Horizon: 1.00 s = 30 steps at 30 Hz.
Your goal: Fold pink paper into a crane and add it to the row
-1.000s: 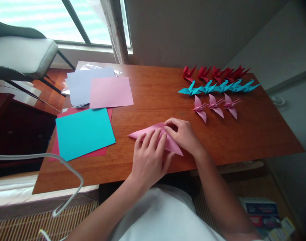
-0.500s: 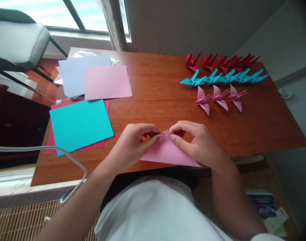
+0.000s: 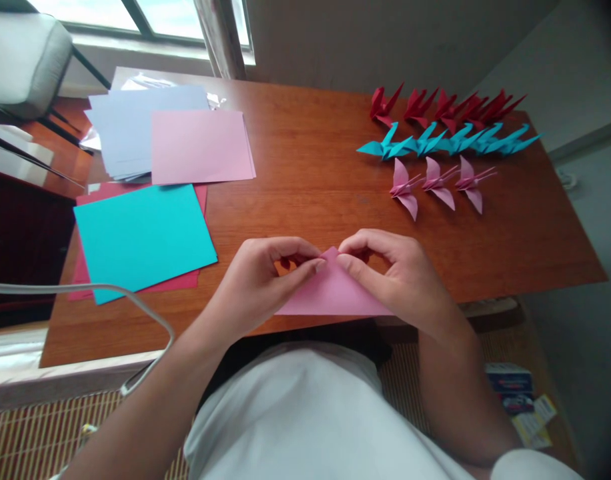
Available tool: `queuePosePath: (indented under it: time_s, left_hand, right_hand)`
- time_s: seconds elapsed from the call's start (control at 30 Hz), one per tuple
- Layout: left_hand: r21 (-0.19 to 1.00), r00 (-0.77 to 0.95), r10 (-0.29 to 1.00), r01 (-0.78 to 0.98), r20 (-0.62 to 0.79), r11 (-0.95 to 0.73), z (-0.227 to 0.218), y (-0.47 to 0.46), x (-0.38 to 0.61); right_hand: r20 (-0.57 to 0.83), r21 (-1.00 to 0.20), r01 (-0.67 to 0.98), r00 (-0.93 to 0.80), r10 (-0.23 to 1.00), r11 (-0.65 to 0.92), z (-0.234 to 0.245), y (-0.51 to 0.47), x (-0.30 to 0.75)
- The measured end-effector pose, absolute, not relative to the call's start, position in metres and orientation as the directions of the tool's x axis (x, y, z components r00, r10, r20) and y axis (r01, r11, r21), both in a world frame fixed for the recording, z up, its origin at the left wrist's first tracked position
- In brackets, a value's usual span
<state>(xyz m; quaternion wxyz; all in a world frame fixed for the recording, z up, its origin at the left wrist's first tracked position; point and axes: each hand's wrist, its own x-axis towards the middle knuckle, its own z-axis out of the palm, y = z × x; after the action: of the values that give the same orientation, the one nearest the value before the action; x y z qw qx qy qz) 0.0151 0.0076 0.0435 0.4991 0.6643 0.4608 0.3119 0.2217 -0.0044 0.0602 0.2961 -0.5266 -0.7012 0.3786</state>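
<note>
A pink sheet of paper (image 3: pixel 335 293), folded into a triangle, is between my hands at the table's front edge, its tip pointing away from me and its long edge toward me. My left hand (image 3: pixel 273 280) pinches the paper just left of the tip, thumb on top. On the other side, my right hand (image 3: pixel 388 270) pinches it just right of the tip. Both palms cover parts of the sloping edges, and the fingers under the paper are hidden.
Rows of folded paper cranes stand at the back right: red cranes (image 3: pixel 445 110), blue cranes (image 3: pixel 448 142) and three pink cranes (image 3: pixel 438 183). At left lie pink sheets (image 3: pixel 203 147), pale blue sheets (image 3: pixel 120 133) and a turquoise sheet (image 3: pixel 145 240). A white cable (image 3: pixel 150 313) crosses the lower left.
The view has shifted slightly, so the table's things sit a little higher in it. Both hands still pinch near the tip; the paper's long edge now looks more level.
</note>
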Motion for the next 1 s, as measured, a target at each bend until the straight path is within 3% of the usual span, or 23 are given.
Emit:
queuePosePath:
  time_s: [1.0]
  left_hand:
    - [0.932, 0.404, 0.913, 0.351, -0.064, -0.09, 0.0422, 0.0094, 0.0154]
  right_hand:
    - [0.031, -0.853, 0.495, -0.265, 0.964, 0.164, 0.0561, -0.0025, 0.2237]
